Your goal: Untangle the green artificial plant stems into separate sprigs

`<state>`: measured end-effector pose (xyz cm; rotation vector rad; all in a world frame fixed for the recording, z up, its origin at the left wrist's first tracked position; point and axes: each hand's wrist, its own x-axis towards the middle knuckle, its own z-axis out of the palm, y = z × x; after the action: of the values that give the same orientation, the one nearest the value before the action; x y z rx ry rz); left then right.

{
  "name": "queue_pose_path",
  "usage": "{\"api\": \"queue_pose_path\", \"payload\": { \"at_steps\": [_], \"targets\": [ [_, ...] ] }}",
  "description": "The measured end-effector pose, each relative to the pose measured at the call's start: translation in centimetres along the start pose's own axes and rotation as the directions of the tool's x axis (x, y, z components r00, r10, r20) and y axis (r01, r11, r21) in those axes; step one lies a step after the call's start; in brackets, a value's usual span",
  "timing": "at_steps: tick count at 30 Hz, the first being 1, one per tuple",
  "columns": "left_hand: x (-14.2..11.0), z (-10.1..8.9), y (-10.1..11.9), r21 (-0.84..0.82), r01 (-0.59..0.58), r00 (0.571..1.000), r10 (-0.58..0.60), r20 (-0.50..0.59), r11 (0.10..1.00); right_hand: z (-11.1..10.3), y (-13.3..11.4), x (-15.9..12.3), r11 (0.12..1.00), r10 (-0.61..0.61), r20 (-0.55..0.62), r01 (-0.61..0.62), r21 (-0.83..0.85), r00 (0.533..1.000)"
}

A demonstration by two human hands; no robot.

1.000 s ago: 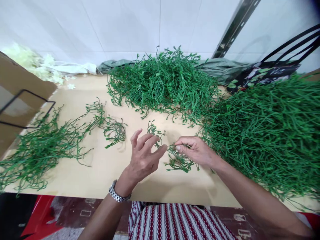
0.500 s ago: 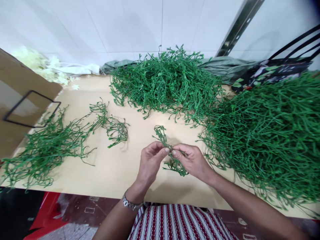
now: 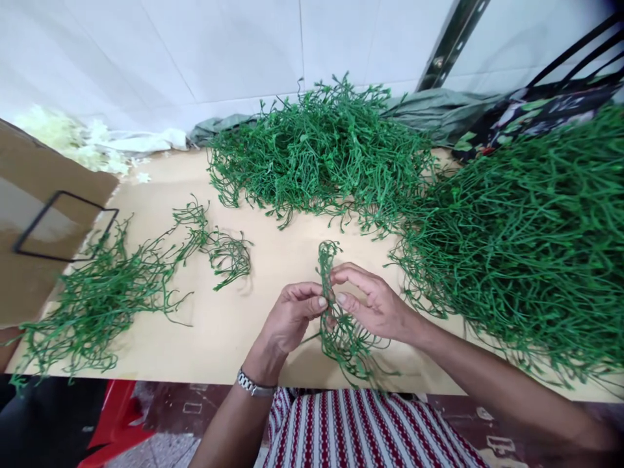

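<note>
Both hands meet above the near edge of a pale wooden table (image 3: 273, 260). My left hand (image 3: 292, 317), with a metal watch at the wrist, pinches the middle of a green plastic sprig (image 3: 336, 318). My right hand (image 3: 375, 305) pinches the same sprig from the other side. The sprig stands nearly upright between the fingers, its curled tips pointing up and a fan of thin stems hanging down toward my lap.
A big heap of green sprigs (image 3: 322, 149) lies at the back, a larger heap (image 3: 526, 234) fills the right. Loose sprigs (image 3: 117, 286) spread on the left beside a cardboard box (image 3: 34, 214). White flowers (image 3: 73, 140) and a dark bag (image 3: 531, 110) sit by the wall.
My left hand went from open to pinching the sprig. Both hands lifted it off the table and turned it from lying flat to nearly upright.
</note>
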<state>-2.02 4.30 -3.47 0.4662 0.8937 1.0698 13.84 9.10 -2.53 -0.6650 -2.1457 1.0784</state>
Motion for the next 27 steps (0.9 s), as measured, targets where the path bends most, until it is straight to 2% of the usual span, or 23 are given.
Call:
{"api": "queue_pose_path", "payload": {
  "at_steps": [3, 7, 12, 16, 18, 21, 24, 27],
  "targets": [
    [0.1, -0.1, -0.2, 0.012, 0.012, 1.000, -0.012, -0.027, 1.000, 0.3, 0.5, -0.5, 0.993, -0.063, -0.009, 0.062, -0.098, 0.998],
    [0.0, 0.2, -0.2, 0.093, -0.108, 0.986, 0.118, -0.114, 0.990, 0.0, 0.6, -0.8, 0.982, -0.047, 0.073, 0.060, -0.180, 0.996],
    [-0.1, 0.7, -0.4, 0.256, -0.212, 0.955, 0.256, -0.152, 0.943, 0.2, 0.4, -0.6, 0.990, 0.008, 0.102, 0.007, -0.140, 0.995],
    [0.1, 0.7, -0.4, 0.288, -0.230, 0.936, 0.292, -0.196, 0.930, 0.2, 0.5, -0.6, 0.978, 0.085, 0.079, -0.068, -0.195, 0.993],
    [0.2, 0.5, -0.3, 0.303, -0.221, 0.943, 0.283, -0.178, 0.927, -0.3, 0.6, -0.5, 0.983, 0.146, 0.133, -0.129, -0.131, 0.980],
    [0.1, 0.4, -0.2, 0.381, -0.197, 0.947, 0.276, -0.164, 0.903, -0.9, 1.0, -0.4, 0.964, 0.205, 0.247, -0.239, 0.116, 0.947],
    [0.0, 0.6, -0.1, 0.526, -0.194, 0.942, 0.307, -0.135, 0.828, -1.0, 1.4, -0.3, 0.877, 0.258, 0.308, -0.356, 0.323, 0.916],
    [-0.2, 1.1, -0.1, 0.652, -0.226, 0.930, 0.359, -0.076, 0.724, -0.6, 1.5, -0.2, 0.793, 0.376, 0.324, -0.482, 0.373, 0.868]
  ]
}}
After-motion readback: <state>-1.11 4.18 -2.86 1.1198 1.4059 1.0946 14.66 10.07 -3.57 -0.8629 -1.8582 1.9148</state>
